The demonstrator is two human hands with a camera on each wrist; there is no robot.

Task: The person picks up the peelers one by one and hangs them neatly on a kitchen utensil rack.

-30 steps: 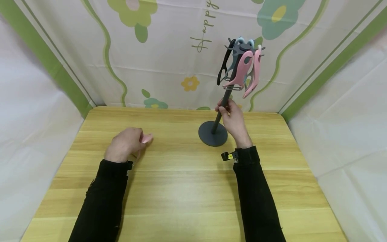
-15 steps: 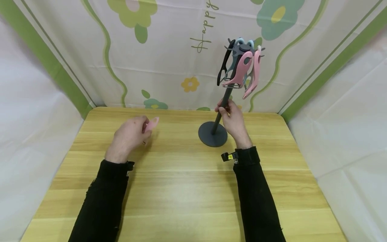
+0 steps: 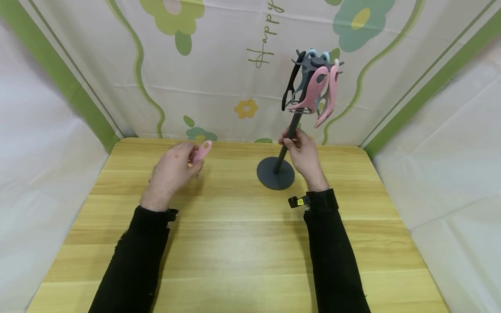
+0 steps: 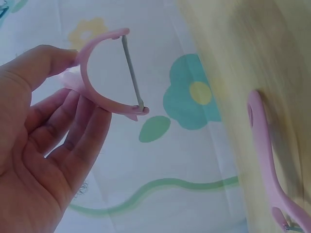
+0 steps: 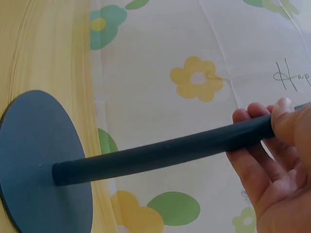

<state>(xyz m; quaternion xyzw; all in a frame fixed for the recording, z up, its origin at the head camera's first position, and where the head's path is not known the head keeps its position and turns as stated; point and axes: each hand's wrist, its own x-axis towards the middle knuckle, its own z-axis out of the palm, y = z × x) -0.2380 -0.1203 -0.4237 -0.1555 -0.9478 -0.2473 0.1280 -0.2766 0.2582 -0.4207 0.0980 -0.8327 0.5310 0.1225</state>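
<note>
My left hand pinches a pink Y-shaped peeler between thumb and fingers, raised over the table's left side. Its holed handle end shows past the fingers in the head view, while the left wrist view shows the metal blade. A second pink peeler lies on the table, mostly hidden by the left hand in the head view. With my right hand I grip the pole of a dark grey rack. From its top hang pink peelers, a black peeler and blue-grey ones partly hidden.
The rack's round base stands on the wooden table, towards the back edge. Behind rises a white curtain with flower prints, close to the rack. White panels flank both sides.
My left hand has lifted the pink peeler off the table and moved it forward and slightly right, its handle end turning upward. The right hand stays on the pole.
</note>
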